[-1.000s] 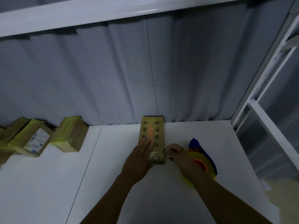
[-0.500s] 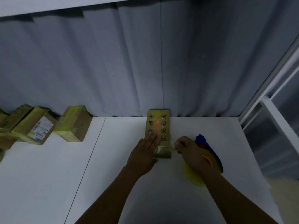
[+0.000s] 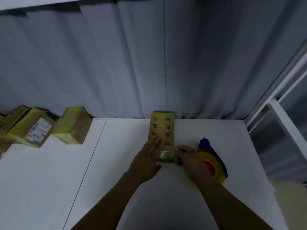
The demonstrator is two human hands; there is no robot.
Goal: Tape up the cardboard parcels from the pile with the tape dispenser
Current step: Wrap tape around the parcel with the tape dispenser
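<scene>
Centrally, item one: we log a long, flat cardboard parcel [image 3: 163,130] lying on the white desk [image 3: 49,180], well apart from the pile, its far end touching the grey curtain [image 3: 116,63]. Its top face carries two columns of black Chinese characters with an orange mark between them. The print is too blurred for us to read. A glossy tape strip [image 3: 166,156] crosses its near end.

Item two: our left hand [image 3: 149,156] lies flat on the near half of the parcel, fingers straight and close together, pressing down.

Item three: our right hand [image 3: 186,158] sits at the near right corner of the parcel, fingers curled, pinching the end of the tape strip.

Item four: the tape dispenser [image 3: 216,165], with a blue body, orange hub and yellow roll, rests on the desk just behind our right wrist, which partly hides it.

Item five: the pile of parcels [image 3: 20,123] sits at the far left against the curtain, bound in yellowish tape. One of them bears a white printed label [image 3: 39,131], its text too small for us to read. A tilted box [image 3: 73,126] stands just beside the pile.

Item six: a white frame [image 3: 282,123] rises at the right edge of the desk.
</scene>
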